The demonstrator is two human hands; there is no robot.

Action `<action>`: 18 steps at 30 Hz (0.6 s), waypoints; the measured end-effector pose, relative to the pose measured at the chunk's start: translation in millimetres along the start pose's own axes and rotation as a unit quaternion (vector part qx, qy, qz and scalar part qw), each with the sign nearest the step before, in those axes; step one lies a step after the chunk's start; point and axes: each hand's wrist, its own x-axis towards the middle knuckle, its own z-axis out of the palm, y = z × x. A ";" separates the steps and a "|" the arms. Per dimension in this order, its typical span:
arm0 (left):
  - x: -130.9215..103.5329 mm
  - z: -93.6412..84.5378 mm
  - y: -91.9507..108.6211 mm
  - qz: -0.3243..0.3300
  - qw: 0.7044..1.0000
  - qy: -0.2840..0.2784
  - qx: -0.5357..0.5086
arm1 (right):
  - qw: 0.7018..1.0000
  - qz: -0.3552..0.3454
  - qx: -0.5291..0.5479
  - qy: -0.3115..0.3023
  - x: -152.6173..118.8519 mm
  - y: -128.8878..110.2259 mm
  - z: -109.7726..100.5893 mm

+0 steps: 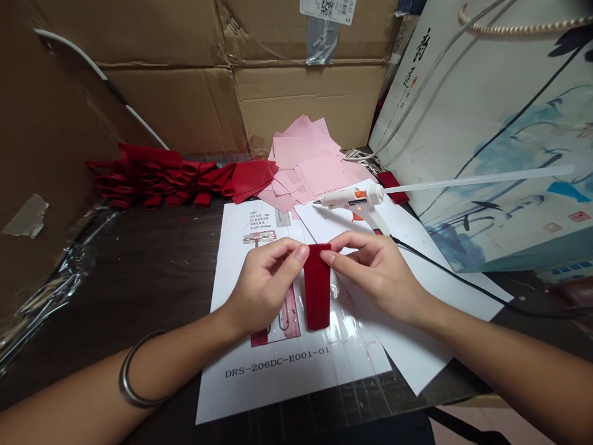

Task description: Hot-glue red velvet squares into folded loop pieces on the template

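Between my two hands a narrow strip of folded red fabric (317, 290) hangs upright over a printed sheet (296, 389). My left hand (266, 281) pinches its upper left corner between thumb and fingertips. At the upper right corner, my right hand (377, 272) pinches it the same way. Just behind the hands lies a white hot glue gun (354, 198) with a long clear glue stick (477, 180) sticking out of its back. The printed sheet carries a picture of a red part and a code along its lower edge.
A heap of red folded fabric pieces (157, 176) lies at the back left. Pink square sheets (319, 167) are piled at the back, beside small metal pieces (365, 159). Cardboard (306, 99) walls the back. A black cable (454, 272) crosses white paper (417, 352) at right.
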 end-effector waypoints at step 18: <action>-1.2 -1.8 -1.8 -0.013 0.999 -0.029 0.000 | 0.998 0.022 0.029 -0.050 -2.4 2.4 1.0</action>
